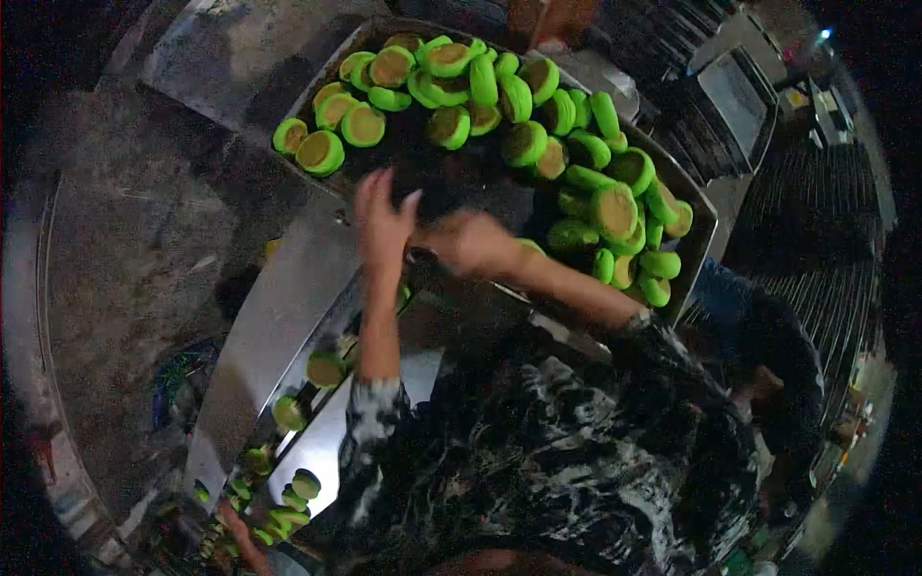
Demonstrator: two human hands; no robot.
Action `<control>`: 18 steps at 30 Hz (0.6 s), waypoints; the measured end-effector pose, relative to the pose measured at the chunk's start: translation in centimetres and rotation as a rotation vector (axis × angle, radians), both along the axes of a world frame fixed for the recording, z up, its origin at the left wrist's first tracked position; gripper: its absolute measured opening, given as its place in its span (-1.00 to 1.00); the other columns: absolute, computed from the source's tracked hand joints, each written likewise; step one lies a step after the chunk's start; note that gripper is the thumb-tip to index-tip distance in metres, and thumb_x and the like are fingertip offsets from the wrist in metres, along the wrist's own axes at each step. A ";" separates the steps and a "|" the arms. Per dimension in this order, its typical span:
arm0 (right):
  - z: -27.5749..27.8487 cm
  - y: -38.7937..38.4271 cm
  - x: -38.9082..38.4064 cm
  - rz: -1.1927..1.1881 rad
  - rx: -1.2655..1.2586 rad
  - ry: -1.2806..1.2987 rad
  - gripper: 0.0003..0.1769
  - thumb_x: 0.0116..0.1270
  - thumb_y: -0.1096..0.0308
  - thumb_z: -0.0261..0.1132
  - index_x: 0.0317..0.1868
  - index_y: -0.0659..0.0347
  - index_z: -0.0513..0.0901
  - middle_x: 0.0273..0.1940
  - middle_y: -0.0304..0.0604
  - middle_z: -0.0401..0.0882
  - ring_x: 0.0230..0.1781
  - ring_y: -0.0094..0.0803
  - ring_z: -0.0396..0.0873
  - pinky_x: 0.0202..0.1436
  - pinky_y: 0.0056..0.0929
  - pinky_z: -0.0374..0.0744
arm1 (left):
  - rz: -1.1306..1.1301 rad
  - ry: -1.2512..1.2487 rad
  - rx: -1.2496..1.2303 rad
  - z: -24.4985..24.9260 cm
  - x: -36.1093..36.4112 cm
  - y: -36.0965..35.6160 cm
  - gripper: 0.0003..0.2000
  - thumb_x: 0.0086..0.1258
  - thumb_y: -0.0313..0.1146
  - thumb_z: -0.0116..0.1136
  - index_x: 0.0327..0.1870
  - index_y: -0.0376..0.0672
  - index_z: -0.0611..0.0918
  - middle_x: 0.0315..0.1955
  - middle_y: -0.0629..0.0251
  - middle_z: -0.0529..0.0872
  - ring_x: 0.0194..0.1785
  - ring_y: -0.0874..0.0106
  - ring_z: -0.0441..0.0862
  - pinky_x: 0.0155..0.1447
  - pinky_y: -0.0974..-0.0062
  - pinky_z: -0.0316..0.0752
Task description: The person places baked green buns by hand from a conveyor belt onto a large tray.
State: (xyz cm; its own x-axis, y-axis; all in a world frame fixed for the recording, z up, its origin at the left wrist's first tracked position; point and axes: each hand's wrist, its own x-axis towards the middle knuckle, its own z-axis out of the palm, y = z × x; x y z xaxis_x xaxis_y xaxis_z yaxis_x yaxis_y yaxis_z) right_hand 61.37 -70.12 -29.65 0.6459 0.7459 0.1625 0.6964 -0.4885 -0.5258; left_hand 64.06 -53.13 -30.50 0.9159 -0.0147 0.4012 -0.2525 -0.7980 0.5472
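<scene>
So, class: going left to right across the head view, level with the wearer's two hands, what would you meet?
Flat grey panel, bare left hand, bare right hand, heap of round green pieces with brown faces, right rim of the grey metal tray.

Dull metal tray (697, 252), matt green rounds (615, 211), cloth shirt (576, 451)

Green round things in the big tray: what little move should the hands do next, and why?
Maybe the left hand could reach for the nearest green round thing in the tray: it lies just beyond that hand, while the tray's dark middle shows none. Blur hides whether the hand already holds something.
</scene>
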 end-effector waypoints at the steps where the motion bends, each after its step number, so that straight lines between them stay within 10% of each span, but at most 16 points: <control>1: 4.0 -2.0 1.8 -0.149 0.028 -0.019 -0.53 0.00 0.39 0.14 0.03 0.03 0.49 -0.28 0.01 0.53 -0.26 -0.08 0.51 -0.14 -0.17 0.50 | -0.145 -0.113 0.145 -1.1 4.1 -2.3 -0.45 0.08 -0.16 0.26 0.06 -0.30 0.43 0.00 -0.02 0.45 0.12 0.01 0.34 0.20 0.19 0.25; 4: -0.7 -9.7 8.4 -0.429 -0.543 -0.089 -0.61 0.02 0.44 0.13 -0.06 0.11 0.53 -0.12 -0.01 0.51 -0.10 -0.07 0.49 -0.07 -0.20 0.51 | -0.195 0.075 0.175 -4.7 10.2 -7.9 -0.48 0.15 -0.23 0.19 0.11 -0.26 0.36 0.07 0.05 0.40 0.12 0.06 0.36 0.07 0.18 0.39; 6: -2.7 -13.6 10.4 -0.247 -0.385 -0.422 -0.64 0.05 0.46 0.13 -0.07 0.11 0.54 -0.08 0.02 0.50 -0.06 -0.08 0.49 -0.05 -0.22 0.50 | -0.145 0.114 0.155 -3.0 9.9 -7.2 -0.53 0.19 -0.32 0.13 0.14 -0.21 0.34 0.08 0.05 0.39 0.09 0.05 0.39 0.05 0.19 0.42; 8: -4.1 -14.7 11.1 -0.446 -0.637 -0.036 -0.65 0.13 0.46 0.13 -0.03 0.16 0.50 -0.06 0.03 0.49 -0.05 -0.07 0.48 -0.04 -0.21 0.49 | -0.059 0.044 -0.430 -0.4 7.4 -4.9 -0.51 0.14 -0.26 0.18 0.08 -0.28 0.38 0.02 -0.05 0.46 -0.03 0.03 0.49 0.10 0.27 0.38; 12: 3.1 -6.2 4.1 -0.432 0.141 -0.066 -0.54 0.08 0.46 0.15 0.06 0.10 0.43 0.11 0.04 0.36 0.07 0.02 0.40 0.07 -0.14 0.45 | 0.184 0.252 -0.879 0.1 -7.5 3.9 -0.61 0.30 -0.32 0.03 0.12 -0.20 0.35 0.10 -0.09 0.37 0.03 -0.08 0.40 0.05 0.15 0.39; 16: 2.9 3.9 -3.7 -0.144 0.319 0.175 -0.61 0.07 0.63 0.10 -0.04 0.18 0.50 0.17 -0.02 0.27 0.15 -0.07 0.32 0.22 -0.27 0.33 | 0.261 0.438 0.357 -15.1 -19.4 13.1 -0.60 0.28 -0.33 0.03 0.14 -0.19 0.40 0.08 -0.15 0.35 0.05 -0.04 0.37 0.16 0.08 0.25; 18: 0.9 8.5 -4.9 -0.068 0.303 0.042 -0.69 0.23 0.43 -0.03 -0.02 0.24 0.46 0.15 0.14 0.28 0.09 0.04 0.36 0.13 -0.20 0.41 | 0.429 0.449 0.371 -8.5 -19.6 11.8 -0.58 0.27 -0.30 0.05 0.14 -0.22 0.40 0.08 -0.16 0.35 0.09 -0.03 0.35 0.16 0.06 0.23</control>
